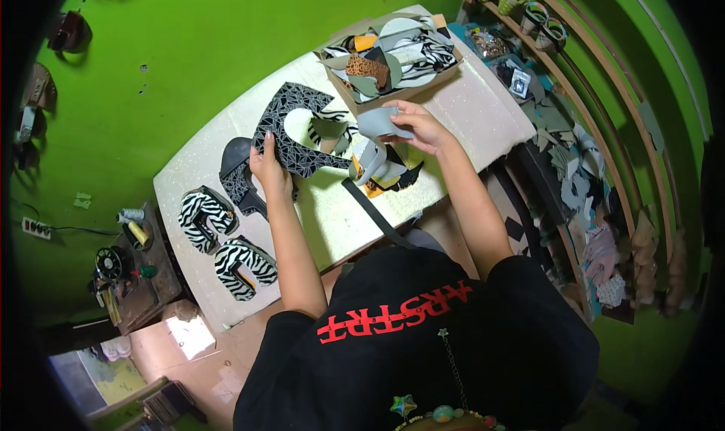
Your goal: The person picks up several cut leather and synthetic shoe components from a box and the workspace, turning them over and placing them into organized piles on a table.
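Observation:
My left hand (271, 165) is closed on the edge of a U-shaped shoe upper piece (277, 121), black with a pale line pattern. In my right hand (423, 127) a flat grey piece of material (383, 123) is pinched between thumb and fingers. Under it lies a small heap of cut scraps (385, 170) in grey, zebra stripe and yellow. A dark, sole-like piece with the same line pattern (240, 178) rests beside my left wrist. Two zebra-striped shoe uppers (205, 218) lie at the table's left end.
An open box (434, 80) filled with cut pieces stands on the far side of the pale table (487, 114). A black strap (377, 213) crosses the near edge. Shelves with small baskets and scraps (578, 166) line the right; thread spools (137, 233) stand at left.

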Demonstrator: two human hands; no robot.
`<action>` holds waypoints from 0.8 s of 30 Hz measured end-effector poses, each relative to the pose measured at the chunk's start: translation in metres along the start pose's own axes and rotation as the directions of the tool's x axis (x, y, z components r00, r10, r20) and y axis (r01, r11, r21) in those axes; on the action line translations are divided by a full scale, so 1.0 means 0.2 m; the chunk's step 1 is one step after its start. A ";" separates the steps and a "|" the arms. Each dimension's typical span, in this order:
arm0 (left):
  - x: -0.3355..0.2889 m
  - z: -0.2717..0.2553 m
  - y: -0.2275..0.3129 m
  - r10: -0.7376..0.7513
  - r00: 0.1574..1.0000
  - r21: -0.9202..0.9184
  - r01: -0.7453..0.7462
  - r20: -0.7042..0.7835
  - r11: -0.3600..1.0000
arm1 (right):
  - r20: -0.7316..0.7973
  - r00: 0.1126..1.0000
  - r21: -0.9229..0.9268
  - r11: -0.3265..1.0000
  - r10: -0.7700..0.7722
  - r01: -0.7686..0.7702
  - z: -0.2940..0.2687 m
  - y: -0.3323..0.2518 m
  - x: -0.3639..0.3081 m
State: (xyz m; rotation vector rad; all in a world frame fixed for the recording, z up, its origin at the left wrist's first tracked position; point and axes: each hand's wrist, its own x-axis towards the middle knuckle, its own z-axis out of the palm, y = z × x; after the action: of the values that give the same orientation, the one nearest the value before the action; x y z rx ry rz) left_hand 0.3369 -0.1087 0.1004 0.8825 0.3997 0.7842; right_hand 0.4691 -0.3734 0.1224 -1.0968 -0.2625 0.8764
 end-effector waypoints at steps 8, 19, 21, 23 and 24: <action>-0.05 -0.06 0.04 -0.070 0.997 0.006 0.070 0.020 0.998 | -0.448 0.879 -0.695 0.682 -0.166 -0.226 -0.49 0.42 0.08; -0.10 0.08 -0.01 -0.233 0.950 0.093 0.217 0.209 0.972 | -0.272 0.870 -0.805 0.593 -0.413 0.030 -0.29 0.33 0.05; -0.14 0.19 -0.08 -0.275 0.923 0.108 0.255 0.268 0.961 | -0.152 0.957 -0.354 0.918 -0.245 0.179 -0.14 0.17 0.06; -0.18 0.30 -0.19 -0.313 0.889 0.131 0.285 0.335 0.950 | -0.029 0.978 -0.346 0.920 -0.208 0.185 -0.16 0.10 0.06; -0.21 0.35 -0.24 -0.333 0.881 0.136 0.304 0.336 0.943 | 0.034 0.982 -0.341 0.921 -0.186 0.186 -0.17 0.07 0.07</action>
State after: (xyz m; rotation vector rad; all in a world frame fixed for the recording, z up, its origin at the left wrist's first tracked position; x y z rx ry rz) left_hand 0.3735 -0.1957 0.1031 0.9805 0.2465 0.2949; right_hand 0.4909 -0.3837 0.0924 -1.3698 -0.5277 0.6742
